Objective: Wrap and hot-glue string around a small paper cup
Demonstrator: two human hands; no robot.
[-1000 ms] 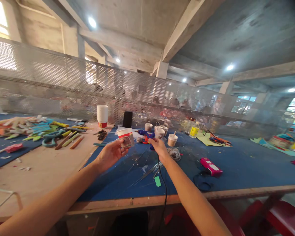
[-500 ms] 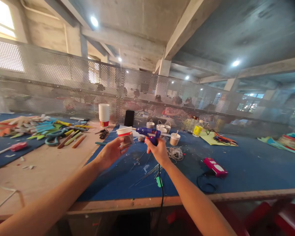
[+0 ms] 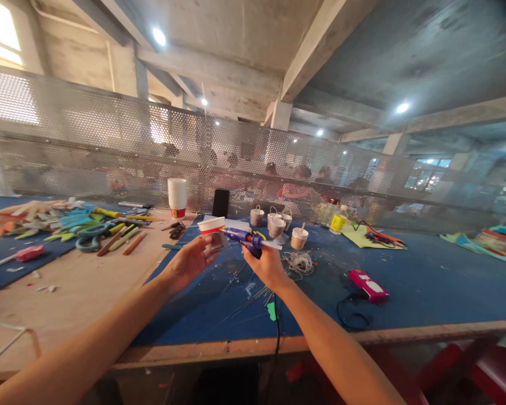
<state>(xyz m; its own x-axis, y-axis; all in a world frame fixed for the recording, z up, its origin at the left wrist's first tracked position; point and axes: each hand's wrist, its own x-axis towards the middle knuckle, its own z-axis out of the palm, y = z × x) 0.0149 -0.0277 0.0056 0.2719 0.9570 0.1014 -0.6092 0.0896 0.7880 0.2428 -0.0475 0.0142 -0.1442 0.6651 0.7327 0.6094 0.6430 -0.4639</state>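
Table (image 3: 425, 287) blue-matted | mesh screen (image 3: 88, 146) behind | left hand (image 3: 189, 261) grips cup (image 3: 213, 230) | right hand (image 3: 267, 264) grips glue gun (image 3: 244, 237)

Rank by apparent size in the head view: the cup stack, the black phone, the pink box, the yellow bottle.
1. Cup stack
2. Pink box, though it lies nearer the camera
3. Black phone, close to the box, so unsure
4. Yellow bottle

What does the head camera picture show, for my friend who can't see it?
A person's left hand holds a paper cup while the right hand points a blue glue gun at it, above a blue table with small cups, string and scissors.
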